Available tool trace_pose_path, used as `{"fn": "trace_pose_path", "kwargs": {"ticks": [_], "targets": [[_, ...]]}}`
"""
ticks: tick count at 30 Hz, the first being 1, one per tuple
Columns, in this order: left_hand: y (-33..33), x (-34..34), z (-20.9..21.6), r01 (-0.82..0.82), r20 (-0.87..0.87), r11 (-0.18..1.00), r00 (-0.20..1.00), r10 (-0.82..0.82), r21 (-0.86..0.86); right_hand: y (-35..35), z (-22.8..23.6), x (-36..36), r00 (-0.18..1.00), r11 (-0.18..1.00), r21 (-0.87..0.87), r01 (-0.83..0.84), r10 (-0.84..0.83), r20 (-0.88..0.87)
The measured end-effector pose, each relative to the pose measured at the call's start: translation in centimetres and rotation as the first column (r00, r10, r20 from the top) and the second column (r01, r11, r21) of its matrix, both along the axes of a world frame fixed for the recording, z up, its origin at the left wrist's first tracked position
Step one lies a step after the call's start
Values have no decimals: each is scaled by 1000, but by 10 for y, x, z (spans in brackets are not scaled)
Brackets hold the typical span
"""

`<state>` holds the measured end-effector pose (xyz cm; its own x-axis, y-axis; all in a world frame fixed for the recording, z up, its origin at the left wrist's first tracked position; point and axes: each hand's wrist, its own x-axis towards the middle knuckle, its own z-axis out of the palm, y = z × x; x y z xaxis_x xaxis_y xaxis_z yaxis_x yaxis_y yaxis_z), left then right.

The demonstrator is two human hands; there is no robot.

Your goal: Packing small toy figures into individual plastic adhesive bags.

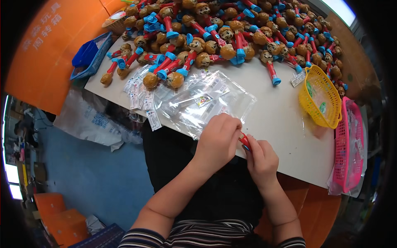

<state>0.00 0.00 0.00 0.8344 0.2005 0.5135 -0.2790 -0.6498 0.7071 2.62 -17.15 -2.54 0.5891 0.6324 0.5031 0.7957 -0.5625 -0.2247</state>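
We pinch a red part (245,142) in right fingers (256,149); left fingers (234,124) curl at its end, grip unclear; clear bags (209,101) just beyond

We count one yellow basket (305,98); right of it, one pink basket (342,155); left, two hands (218,142) and one red piece (245,142); beyond, dozens of toys (238,42).

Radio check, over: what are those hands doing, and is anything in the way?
Right-hand grip closed on red piece. Left-hand grip pinched at its far end. Clear bags just beyond; nothing seen blocking.
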Motion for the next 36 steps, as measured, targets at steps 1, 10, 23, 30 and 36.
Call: {"fn": "trace_pose_path", "kwargs": {"ticks": [1, 10, 23, 30, 36], "targets": [[-2, 1, 3, 19, 51, 998, 998, -21, 57, 2, 2, 2, 999, 998, 47, 52, -52, -4], [-10, -8, -1, -39, 91, 998, 995, 43, -44, 11, 1, -14, 830, 857, 462, 227, 79, -553], [-12, -15, -6, 0, 80, 999, 997, -4, 53, -6, 15, -16, 780, 917, 384, 106, 163, -604], [-12, -12, -5, -73, 78, 997, 994, 73, -12, -38, 4, -24, 791, 848, 483, 215, 139, -596], [-29, -21, 7, 189, 72, 982, 979, -191, 25, -20, -5, -21, 948, 797, 598, 89, 115, -296]]}}
